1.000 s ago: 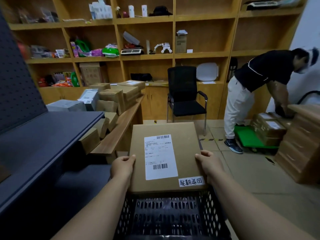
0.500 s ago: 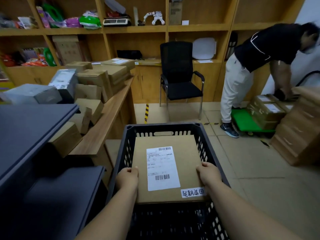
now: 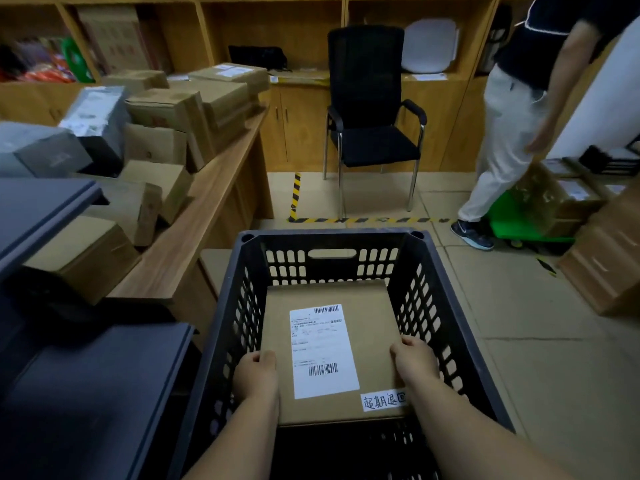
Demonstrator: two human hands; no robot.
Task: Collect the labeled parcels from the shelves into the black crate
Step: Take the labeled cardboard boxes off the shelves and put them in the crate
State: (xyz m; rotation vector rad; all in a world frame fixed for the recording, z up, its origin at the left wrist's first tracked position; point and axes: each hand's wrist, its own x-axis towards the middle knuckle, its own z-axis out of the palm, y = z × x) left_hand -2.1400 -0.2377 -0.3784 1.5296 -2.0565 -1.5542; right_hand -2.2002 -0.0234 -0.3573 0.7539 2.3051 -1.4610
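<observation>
A: How many parcels are sitting inside the black crate point(image 3: 446, 292), and how is the load being held?

B: One. A single flat cardboard parcel point(image 3: 367, 327) is lying inside the crate, label side up, its far edge near the crate's far wall. It is carrying two stickers: one white shipping label point(image 3: 323, 351) with two barcodes, and one small handwritten tag point(image 3: 382, 400) at the near right corner. Two hands are gripping it. The left hand point(image 3: 255, 375) is curling around the parcel's left edge, thumb on top; the right hand point(image 3: 415, 358) is curling around the right edge in the same way. Whether the parcel is resting on the crate floor cannot be told.

A: What is standing around the crate?

B: To the left, two dark grey shelves point(image 3: 86, 393) are projecting toward the viewer, one above the other. Beyond them, one wooden worktop point(image 3: 207, 216) is carrying a pile of cardboard boxes point(image 3: 180, 116), roughly eight, plus two grey-wrapped packages point(image 3: 93, 109); blur is preventing an exact count. Behind the crate, one black office chair point(image 3: 370, 109) is standing against the wooden wall shelving point(image 3: 298, 26), just behind a strip of yellow-and-black floor tape point(image 3: 367, 220).

A: And on the right?

B: One other person point(image 3: 512, 133), in pale trousers and a dark top, is stepping beside one green trolley point(image 3: 526, 223) that is holding several more boxes.
</observation>
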